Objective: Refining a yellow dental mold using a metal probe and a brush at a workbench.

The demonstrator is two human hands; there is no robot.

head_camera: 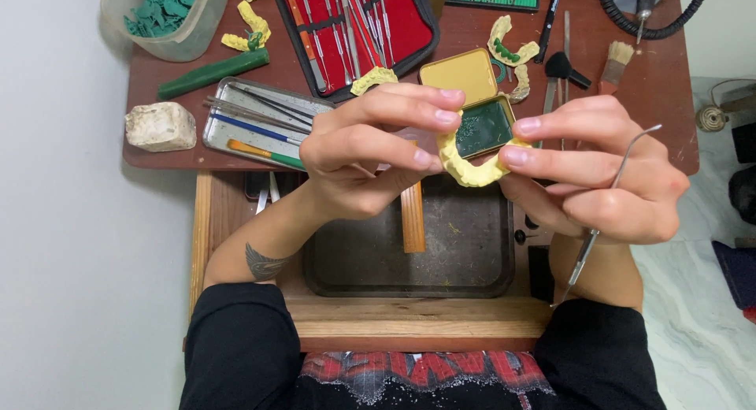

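Observation:
My left hand (370,154) and my right hand (598,174) together hold a yellow dental cast (472,167) shaped like an arch, above a dark tray. The left fingertips pinch its left end, the right fingertips its right end. My right hand also grips a thin metal carving tool (606,209) that runs between the fingers, its bent tip up at the right and its handle pointing down. Just behind the cast lies an open yellow tin (470,75) with green wax inside.
A dark metal tray (465,252) with a wooden block (413,217) sits in a pulled-out drawer. On the brown table are a red instrument case (354,28), a steel tray of tools (256,122), a green wax stick (213,73), a stone (161,126), brushes (610,67), more casts.

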